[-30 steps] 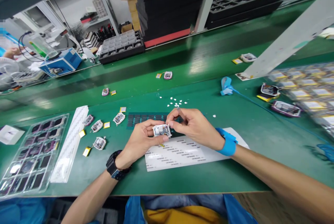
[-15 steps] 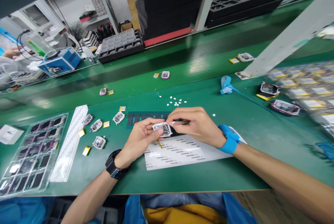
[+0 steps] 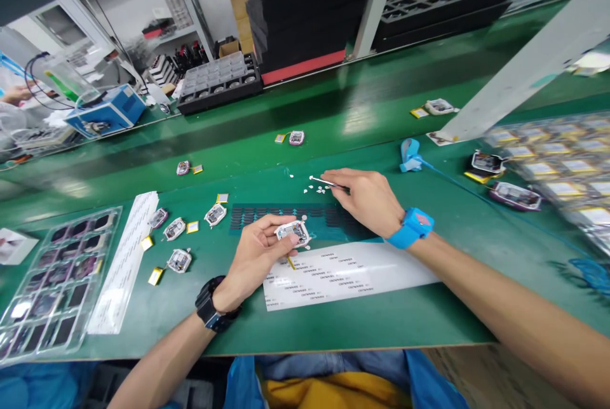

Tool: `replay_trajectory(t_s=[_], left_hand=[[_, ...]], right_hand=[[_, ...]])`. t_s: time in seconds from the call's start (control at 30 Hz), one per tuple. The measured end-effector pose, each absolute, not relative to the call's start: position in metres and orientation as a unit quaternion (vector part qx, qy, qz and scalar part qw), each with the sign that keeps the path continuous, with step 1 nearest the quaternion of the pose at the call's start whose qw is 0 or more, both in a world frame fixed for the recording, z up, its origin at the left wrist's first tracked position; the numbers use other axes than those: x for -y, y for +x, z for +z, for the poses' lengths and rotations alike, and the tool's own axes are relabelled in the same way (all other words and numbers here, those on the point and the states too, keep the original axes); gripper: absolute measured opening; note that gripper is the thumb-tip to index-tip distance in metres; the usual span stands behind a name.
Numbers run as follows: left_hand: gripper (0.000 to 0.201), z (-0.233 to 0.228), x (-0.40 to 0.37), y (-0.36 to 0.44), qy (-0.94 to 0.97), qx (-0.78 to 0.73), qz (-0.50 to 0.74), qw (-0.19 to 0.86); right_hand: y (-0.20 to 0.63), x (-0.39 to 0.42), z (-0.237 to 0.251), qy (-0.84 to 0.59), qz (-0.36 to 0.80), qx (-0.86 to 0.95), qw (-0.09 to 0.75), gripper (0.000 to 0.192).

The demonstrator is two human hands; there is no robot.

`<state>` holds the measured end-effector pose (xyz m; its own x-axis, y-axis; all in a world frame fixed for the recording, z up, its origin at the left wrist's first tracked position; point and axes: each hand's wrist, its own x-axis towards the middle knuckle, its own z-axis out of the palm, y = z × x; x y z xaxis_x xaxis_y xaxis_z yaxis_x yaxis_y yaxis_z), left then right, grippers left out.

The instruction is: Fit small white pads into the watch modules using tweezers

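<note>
My left hand holds a small white watch-like module with an exposed circuit face, just above a white label sheet. My right hand is stretched forward and grips thin metal tweezers, whose tip reaches a cluster of small white scraps on the green bench. A dark sheet of small pads lies between the two hands. A black watch is on my left wrist and a blue strap on my right wrist.
Three similar modules with yellow batteries lie left of my left hand, beside a white strip and a clear tray of dark parts. More modules sit on the conveyor belt. Trays of yellow parts are at right; black trays stand behind.
My right hand has left the module and moved forward with the tweezers to the white scraps. My left hand still holds the module, slightly lowered.
</note>
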<state>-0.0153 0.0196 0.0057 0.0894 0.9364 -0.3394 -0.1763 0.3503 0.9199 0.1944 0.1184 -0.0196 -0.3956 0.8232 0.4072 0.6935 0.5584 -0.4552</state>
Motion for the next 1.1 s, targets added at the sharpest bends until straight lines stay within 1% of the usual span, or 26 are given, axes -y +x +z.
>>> replay_trajectory(t_s=[0.03, 0.1, 0.2, 0.27, 0.37, 0.53, 0.77, 0.9, 1.0, 1.07, 1.1], left_hand=[[0.038, 0.006, -0.019, -0.014, 0.360, -0.514, 0.442, 0.641], [0.044, 0.006, -0.019, -0.013, 0.339, -0.509, 0.460, 0.644], [0.045, 0.005, -0.019, -0.009, 0.309, -0.496, 0.498, 0.641], [0.039, 0.003, -0.018, -0.007, 0.304, -0.481, 0.522, 0.635], [0.034, 0.001, -0.015, -0.005, 0.319, -0.458, 0.537, 0.632], [0.038, -0.002, -0.007, -0.003, 0.349, -0.451, 0.535, 0.624], [0.038, -0.004, -0.001, -0.002, 0.355, -0.440, 0.523, 0.638], [0.039, -0.003, 0.000, -0.001, 0.390, -0.442, 0.519, 0.620], [0.040, -0.002, 0.000, -0.002, 0.412, -0.440, 0.511, 0.613], [0.041, -0.003, -0.002, -0.004, 0.412, -0.431, 0.506, 0.623], [0.042, -0.003, -0.003, -0.005, 0.406, -0.426, 0.503, 0.633]], right_hand=[[0.193, -0.116, -0.018, -0.464, 0.086, 0.826, 0.308, 0.027], [0.187, -0.105, -0.010, -0.455, 0.076, 0.814, 0.352, 0.022], [0.170, -0.079, 0.002, -0.375, 0.142, 0.806, 0.436, 0.015], [0.160, -0.065, 0.004, -0.323, 0.172, 0.822, 0.436, 0.010], [0.152, -0.054, -0.002, -0.296, 0.146, 0.831, 0.448, 0.011], [0.151, -0.055, -0.008, -0.295, 0.123, 0.819, 0.476, 0.011], [0.152, -0.055, -0.003, -0.311, 0.170, 0.810, 0.467, 0.011], [0.153, -0.054, -0.001, -0.313, 0.204, 0.803, 0.465, 0.011], [0.155, -0.058, 0.002, -0.337, 0.278, 0.780, 0.449, 0.011], [0.158, -0.064, 0.002, -0.376, 0.362, 0.746, 0.414, 0.007], [0.159, -0.067, 0.003, -0.391, 0.405, 0.727, 0.393, 0.009]])
